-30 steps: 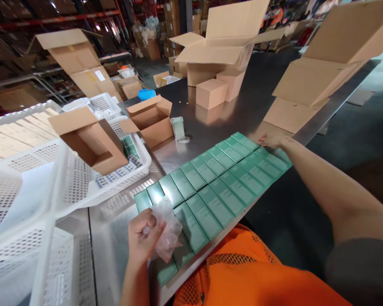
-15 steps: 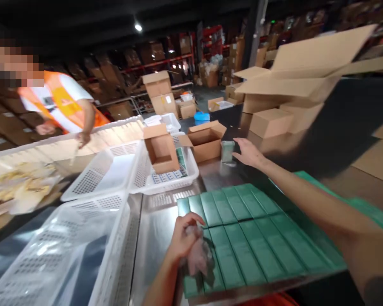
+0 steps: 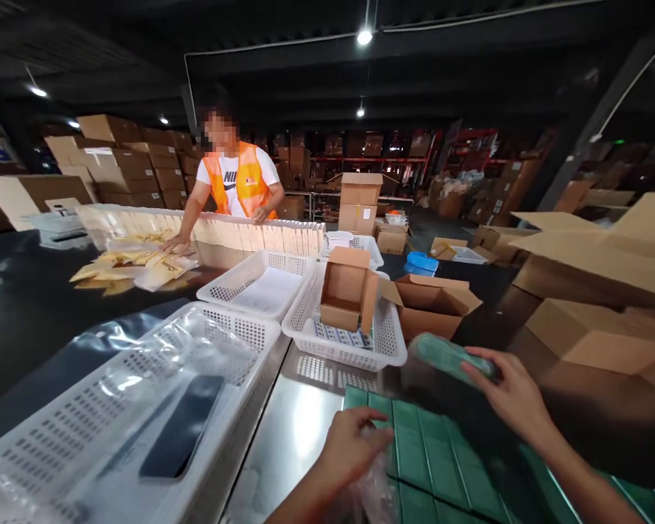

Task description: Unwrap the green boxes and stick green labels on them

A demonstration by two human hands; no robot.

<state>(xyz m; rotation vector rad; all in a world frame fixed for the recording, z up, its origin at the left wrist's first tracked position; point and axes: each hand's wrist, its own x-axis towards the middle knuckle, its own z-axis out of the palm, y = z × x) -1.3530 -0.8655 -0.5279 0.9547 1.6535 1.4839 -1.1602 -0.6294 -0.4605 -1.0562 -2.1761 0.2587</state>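
Observation:
In my right hand is a small green box, held at one end and lying lengthwise in the air; it is somewhat blurred. Below it, rows of green boxes lie side by side on the metal table. My left hand is closed on a crumpled clear plastic bag above the left edge of those rows. An open brown carton stands just behind the held box.
White perforated baskets line the left side, one with a dark phone inside. A smaller open carton sits in another basket. A co-worker in an orange vest reaches over yellowish packets. Large cartons stand right.
My right hand has taken hold of the green box that stood by the open carton and lifted it. The view has swung left. My left hand still holds the plastic bag.

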